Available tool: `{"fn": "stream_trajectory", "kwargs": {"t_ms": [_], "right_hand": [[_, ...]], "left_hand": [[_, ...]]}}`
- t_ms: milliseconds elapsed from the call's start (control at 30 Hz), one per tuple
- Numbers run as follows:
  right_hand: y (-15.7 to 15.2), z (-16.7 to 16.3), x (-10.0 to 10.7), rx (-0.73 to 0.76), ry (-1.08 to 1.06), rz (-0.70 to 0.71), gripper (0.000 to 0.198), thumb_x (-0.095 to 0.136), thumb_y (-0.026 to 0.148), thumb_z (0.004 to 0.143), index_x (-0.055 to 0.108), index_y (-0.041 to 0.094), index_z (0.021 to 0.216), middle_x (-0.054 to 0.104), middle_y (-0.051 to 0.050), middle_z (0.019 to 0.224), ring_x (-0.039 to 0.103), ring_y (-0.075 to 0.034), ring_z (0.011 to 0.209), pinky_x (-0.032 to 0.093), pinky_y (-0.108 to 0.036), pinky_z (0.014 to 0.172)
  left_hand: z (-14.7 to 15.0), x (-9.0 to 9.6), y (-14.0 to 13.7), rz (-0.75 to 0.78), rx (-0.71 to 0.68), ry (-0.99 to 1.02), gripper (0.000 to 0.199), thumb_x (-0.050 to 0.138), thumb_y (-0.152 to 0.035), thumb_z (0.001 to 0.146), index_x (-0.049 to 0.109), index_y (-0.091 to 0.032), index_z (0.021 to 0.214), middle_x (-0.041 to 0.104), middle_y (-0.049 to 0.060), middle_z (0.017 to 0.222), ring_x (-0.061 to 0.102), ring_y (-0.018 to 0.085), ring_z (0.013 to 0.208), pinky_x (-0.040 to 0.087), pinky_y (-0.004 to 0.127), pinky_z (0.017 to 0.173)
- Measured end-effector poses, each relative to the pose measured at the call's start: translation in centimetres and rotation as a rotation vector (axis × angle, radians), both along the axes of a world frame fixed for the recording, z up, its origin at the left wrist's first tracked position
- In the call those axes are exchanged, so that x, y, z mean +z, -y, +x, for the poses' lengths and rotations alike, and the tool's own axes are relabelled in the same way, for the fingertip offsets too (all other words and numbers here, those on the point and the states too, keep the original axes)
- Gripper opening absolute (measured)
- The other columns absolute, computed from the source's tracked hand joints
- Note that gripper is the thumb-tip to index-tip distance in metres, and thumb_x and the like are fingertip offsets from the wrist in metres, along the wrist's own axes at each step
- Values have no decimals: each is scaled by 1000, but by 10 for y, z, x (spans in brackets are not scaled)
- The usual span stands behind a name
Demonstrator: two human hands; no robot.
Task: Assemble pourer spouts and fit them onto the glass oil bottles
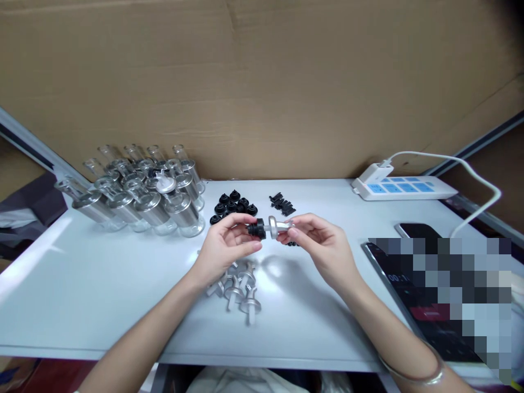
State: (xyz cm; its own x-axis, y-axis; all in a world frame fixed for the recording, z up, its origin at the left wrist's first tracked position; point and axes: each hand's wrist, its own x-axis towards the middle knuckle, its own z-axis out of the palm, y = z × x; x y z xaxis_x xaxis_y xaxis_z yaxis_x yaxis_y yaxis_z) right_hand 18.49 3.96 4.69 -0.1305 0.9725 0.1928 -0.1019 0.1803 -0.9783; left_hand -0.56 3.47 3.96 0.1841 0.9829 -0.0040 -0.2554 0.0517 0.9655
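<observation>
Above the middle of the table, my left hand (225,244) pinches a black ribbed stopper (257,229) between thumb and fingers. A silver pourer spout (272,227) is in my right hand (323,243), gripped at its narrow end. The spout's pale stem points left and meets the stopper; how deep it sits inside I cannot tell. Below my left hand lie several more silver pourer spouts (250,303), partly covered by that hand. Behind it is a cluster of black stoppers (234,206). Small black pieces (282,204) lie further right.
Several glass bottles with metal bands (150,207) stand at the back left; one carries a pourer top (165,183). At the back right is a power strip (405,188) with a white cable (462,159). A phone (421,229) and a dark-screened device (403,289) lie at right.
</observation>
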Motion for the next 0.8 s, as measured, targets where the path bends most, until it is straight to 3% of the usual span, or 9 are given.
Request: {"fn": "stream_trajectory", "kwargs": {"t_ms": [233, 400, 567, 800], "right_hand": [[1, 1, -1, -36, 109, 82, 18, 70, 36, 76, 63, 19, 80, 68, -2, 70, 65, -15, 63, 55, -28, 62], [1, 1, -5, -30, 247, 159, 9, 63, 27, 80, 63, 19, 84, 68, -3, 75, 65, -16, 67, 53, -30, 65], [2, 1, -8, -49, 406, 259, 9, 63, 24, 81, 65, 20, 88, 69, -4, 84, 64, -17, 73, 52, -32, 71], [4, 0, -6, -70, 447, 388, 6, 65, 24, 83, 68, 21, 87, 71, -3, 83, 64, -17, 75, 52, -29, 69]], "left_hand": [[0, 4, -2, 184, 25, -18, 16, 74, -19, 71, 68, -19, 86, 64, 0, 91, 62, 10, 79, 52, 21, 72], [0, 3, -5, 285, 66, -74, 12, 74, -15, 69, 69, -19, 79, 63, 1, 89, 62, 12, 84, 52, 23, 74], [-1, 3, -4, 204, 67, -95, 24, 74, -10, 66, 66, -19, 87, 65, 1, 90, 63, 13, 88, 51, 25, 79], [2, 3, -2, 218, 54, -78, 21, 76, -18, 66, 66, -17, 85, 66, 4, 93, 64, 17, 90, 53, 29, 82]]}}
